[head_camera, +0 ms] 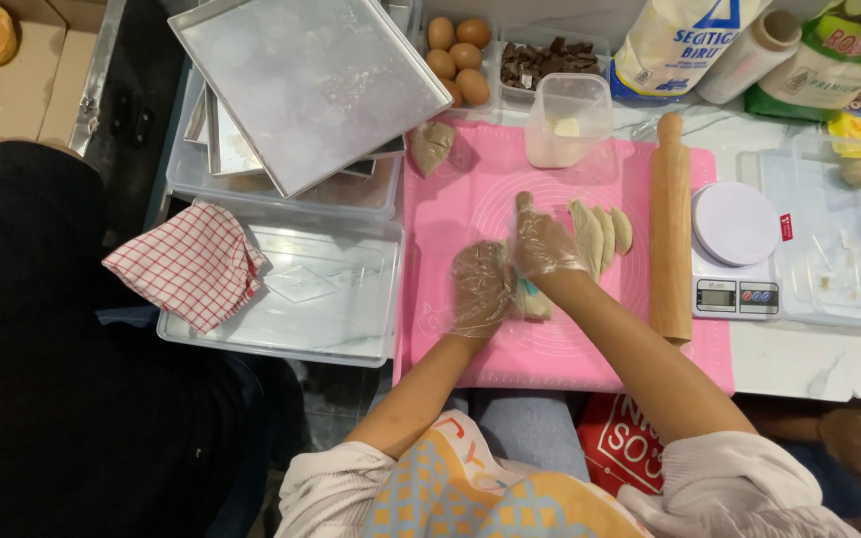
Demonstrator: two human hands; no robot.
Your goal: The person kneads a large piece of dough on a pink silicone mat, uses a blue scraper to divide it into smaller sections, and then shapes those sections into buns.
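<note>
**Gloved hands worked dough on the pink mat**

Both hands wore thin clear gloves. The left hand (478,289) lay curled, fingers bent down and pressing on a pale piece of dough (532,301) near the middle of the pink mat (470,189). The right hand (542,242), just beside it at two o'clock, was loosely closed over the dough's upper end, with one finger pointing to twelve o'clock. Whether either hand truly gripped the dough could not be told.

At three o'clock from the right hand lay three dough strips (602,231), side by side. Beyond them a wooden rolling pin (670,229) stood lengthwise, and a small white kitchen scale (735,249) sat further out. At twelve o'clock stood a clear plastic tub (568,122). At nine o'clock a red checked cloth (189,263) rested on a clear tray (331,299).
</note>
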